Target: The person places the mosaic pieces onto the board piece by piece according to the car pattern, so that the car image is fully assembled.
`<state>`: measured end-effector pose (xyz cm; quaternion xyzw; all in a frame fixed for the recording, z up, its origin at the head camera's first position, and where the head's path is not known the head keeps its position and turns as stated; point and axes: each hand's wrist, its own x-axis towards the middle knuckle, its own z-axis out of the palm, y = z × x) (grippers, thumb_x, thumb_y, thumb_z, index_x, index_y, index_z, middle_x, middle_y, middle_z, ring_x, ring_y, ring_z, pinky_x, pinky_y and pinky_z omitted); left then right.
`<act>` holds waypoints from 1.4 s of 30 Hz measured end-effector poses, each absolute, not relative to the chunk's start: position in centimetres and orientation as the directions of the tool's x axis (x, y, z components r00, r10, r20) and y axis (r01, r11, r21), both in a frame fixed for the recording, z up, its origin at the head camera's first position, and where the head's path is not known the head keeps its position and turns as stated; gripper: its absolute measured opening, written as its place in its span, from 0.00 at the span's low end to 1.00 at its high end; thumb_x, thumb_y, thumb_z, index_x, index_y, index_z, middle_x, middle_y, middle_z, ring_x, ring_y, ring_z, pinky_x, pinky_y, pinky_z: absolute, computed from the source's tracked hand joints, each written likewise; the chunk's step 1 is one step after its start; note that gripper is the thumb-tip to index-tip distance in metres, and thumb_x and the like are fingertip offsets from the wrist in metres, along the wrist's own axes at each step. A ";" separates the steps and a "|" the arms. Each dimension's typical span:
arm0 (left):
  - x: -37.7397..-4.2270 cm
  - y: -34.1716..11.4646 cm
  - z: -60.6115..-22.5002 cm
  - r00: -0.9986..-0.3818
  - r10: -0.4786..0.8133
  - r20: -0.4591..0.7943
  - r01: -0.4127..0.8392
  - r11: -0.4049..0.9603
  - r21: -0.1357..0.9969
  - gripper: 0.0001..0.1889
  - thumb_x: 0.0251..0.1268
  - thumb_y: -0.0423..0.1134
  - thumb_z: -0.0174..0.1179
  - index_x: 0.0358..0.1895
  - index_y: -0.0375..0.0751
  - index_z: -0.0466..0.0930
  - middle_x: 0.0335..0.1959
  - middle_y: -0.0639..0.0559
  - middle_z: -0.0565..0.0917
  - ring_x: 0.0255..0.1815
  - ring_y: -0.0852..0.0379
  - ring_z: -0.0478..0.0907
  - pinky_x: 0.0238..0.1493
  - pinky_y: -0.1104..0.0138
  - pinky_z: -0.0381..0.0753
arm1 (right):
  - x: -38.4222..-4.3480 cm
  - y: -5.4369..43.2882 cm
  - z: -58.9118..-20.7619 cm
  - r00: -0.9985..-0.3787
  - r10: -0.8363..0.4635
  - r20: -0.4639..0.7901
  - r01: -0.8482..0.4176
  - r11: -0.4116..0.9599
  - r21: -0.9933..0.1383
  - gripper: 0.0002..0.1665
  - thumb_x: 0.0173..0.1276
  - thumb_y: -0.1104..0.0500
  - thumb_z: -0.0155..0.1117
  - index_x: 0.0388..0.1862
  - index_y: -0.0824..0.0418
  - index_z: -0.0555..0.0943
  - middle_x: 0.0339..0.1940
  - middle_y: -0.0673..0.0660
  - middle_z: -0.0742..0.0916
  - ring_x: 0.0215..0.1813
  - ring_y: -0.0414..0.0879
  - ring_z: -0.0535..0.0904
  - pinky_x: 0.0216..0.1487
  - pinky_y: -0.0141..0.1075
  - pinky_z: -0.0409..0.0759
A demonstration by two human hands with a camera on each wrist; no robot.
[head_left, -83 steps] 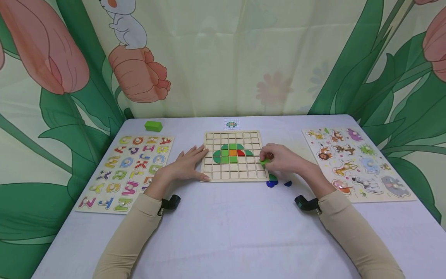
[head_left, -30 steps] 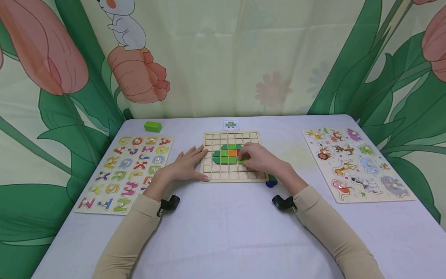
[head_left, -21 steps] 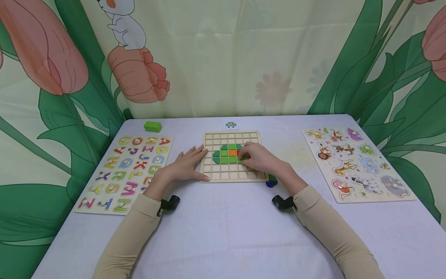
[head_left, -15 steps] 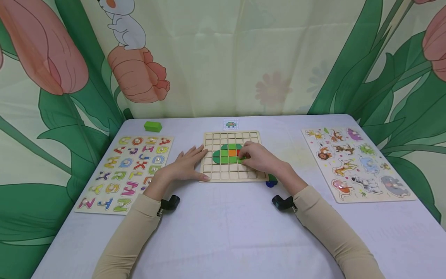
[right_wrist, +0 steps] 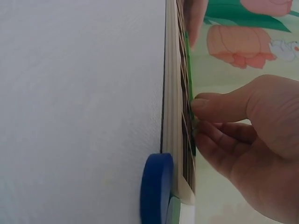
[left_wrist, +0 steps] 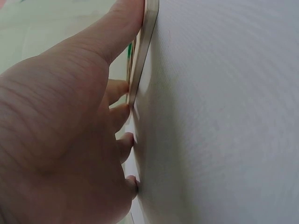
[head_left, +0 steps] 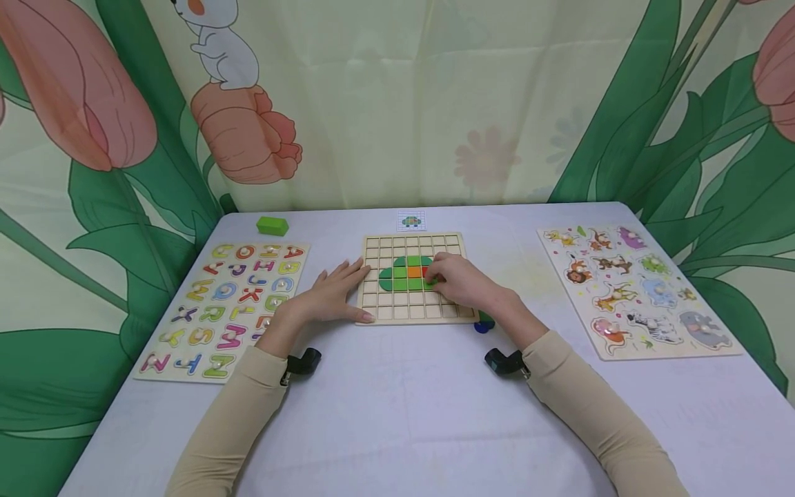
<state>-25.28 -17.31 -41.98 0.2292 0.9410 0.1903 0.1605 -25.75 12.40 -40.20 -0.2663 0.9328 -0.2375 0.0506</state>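
A wooden grid board [head_left: 385,314] lies on the table with a shape of green, orange and red pieces set in its cells. My left hand [head_left: 335,293] rests with spread fingers along the board's left edge, the thumb at its near left corner. Over the shape's right part, my right hand [head_left: 462,279] pinches a light green piece [head_left: 430,285] down at the grid, just under the red piece [head_left: 425,272]. The right wrist view shows thumb and fingertips right at the green pieces' level. The hand hides the shape's right end.
Blue piece [head_left: 482,327] and dark green piece [head_left: 486,317] lie by the board's near right corner. A pattern card [head_left: 411,221] lies behind the board. Letter puzzle [head_left: 195,293] at left, animal puzzle [head_left: 646,297] at right, green block [head_left: 272,226] at back left.
My right hand has moved left from the board's right edge to the shape, carrying the light green piece. Over the last second it has hardly moved. The left hand stays put.
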 end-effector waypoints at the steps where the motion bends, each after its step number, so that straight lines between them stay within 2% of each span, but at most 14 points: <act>1: -25.3 -17.3 -42.0 -0.843 0.493 -0.215 0.371 0.822 0.431 0.59 0.49 0.71 0.67 0.81 0.53 0.45 0.84 0.54 0.42 0.84 0.44 0.34 0.78 0.36 0.34 | -25.7 12.4 -40.2 -0.853 -0.520 0.029 -0.471 0.746 -0.471 0.11 0.65 0.69 0.65 0.44 0.61 0.88 0.47 0.56 0.85 0.49 0.49 0.81 0.52 0.42 0.82; 7: -25.4 -17.3 -42.2 -0.844 0.490 -0.217 0.371 0.826 0.425 0.59 0.49 0.71 0.66 0.81 0.54 0.45 0.84 0.56 0.41 0.85 0.46 0.34 0.79 0.38 0.35 | -25.5 12.6 -40.0 -0.860 -0.510 0.008 -0.449 0.751 -0.485 0.13 0.66 0.69 0.62 0.45 0.60 0.88 0.48 0.55 0.85 0.50 0.48 0.80 0.53 0.41 0.82; 14: -25.4 -17.4 -42.2 -0.846 0.492 -0.206 0.378 0.826 0.419 0.59 0.49 0.72 0.66 0.81 0.54 0.45 0.84 0.55 0.41 0.85 0.45 0.34 0.79 0.37 0.35 | -25.4 13.1 -39.6 -0.876 -0.483 0.006 -0.419 0.754 -0.506 0.15 0.65 0.69 0.60 0.47 0.59 0.87 0.48 0.53 0.85 0.46 0.48 0.78 0.49 0.40 0.80; 18: -25.3 -17.4 -42.2 -0.848 0.488 -0.210 0.371 0.827 0.423 0.60 0.48 0.72 0.67 0.81 0.54 0.45 0.84 0.55 0.41 0.85 0.45 0.34 0.78 0.37 0.35 | -25.3 13.6 -39.4 -0.881 -0.473 0.010 -0.412 0.757 -0.507 0.15 0.66 0.67 0.61 0.49 0.59 0.87 0.48 0.53 0.85 0.45 0.47 0.77 0.49 0.40 0.79; 27: -25.4 -17.4 -42.3 -0.849 0.484 -0.210 0.369 0.829 0.421 0.59 0.49 0.71 0.66 0.81 0.54 0.45 0.84 0.56 0.41 0.85 0.46 0.34 0.79 0.38 0.35 | -24.5 15.9 -38.7 -0.899 -0.438 0.000 -0.377 0.775 -0.506 0.10 0.65 0.65 0.63 0.43 0.59 0.86 0.42 0.52 0.85 0.44 0.48 0.77 0.49 0.41 0.80; 35: -25.5 -17.3 -42.3 -0.848 0.487 -0.207 0.373 0.828 0.419 0.59 0.49 0.72 0.66 0.81 0.54 0.45 0.84 0.56 0.41 0.85 0.46 0.34 0.79 0.38 0.35 | -24.0 18.0 -38.8 -0.884 -0.467 -0.012 -0.378 0.730 -0.569 0.10 0.64 0.65 0.67 0.44 0.59 0.85 0.39 0.52 0.86 0.42 0.47 0.78 0.48 0.40 0.78; 40: -25.3 -17.3 -42.0 -0.847 0.484 -0.220 0.364 0.830 0.424 0.59 0.49 0.72 0.66 0.81 0.54 0.45 0.84 0.56 0.41 0.85 0.46 0.34 0.79 0.39 0.34 | -23.7 19.0 -38.9 -0.881 -0.465 -0.088 -0.334 0.743 -0.580 0.04 0.63 0.64 0.67 0.36 0.57 0.84 0.32 0.51 0.84 0.39 0.47 0.76 0.44 0.38 0.76; 42: -25.3 -17.3 -41.9 -0.847 0.483 -0.220 0.363 0.829 0.425 0.59 0.49 0.71 0.67 0.81 0.54 0.45 0.84 0.55 0.41 0.85 0.45 0.34 0.79 0.38 0.34 | -23.6 19.3 -38.9 -0.876 -0.466 -0.127 -0.316 0.751 -0.581 0.04 0.62 0.65 0.68 0.31 0.57 0.82 0.30 0.52 0.83 0.38 0.47 0.75 0.42 0.38 0.75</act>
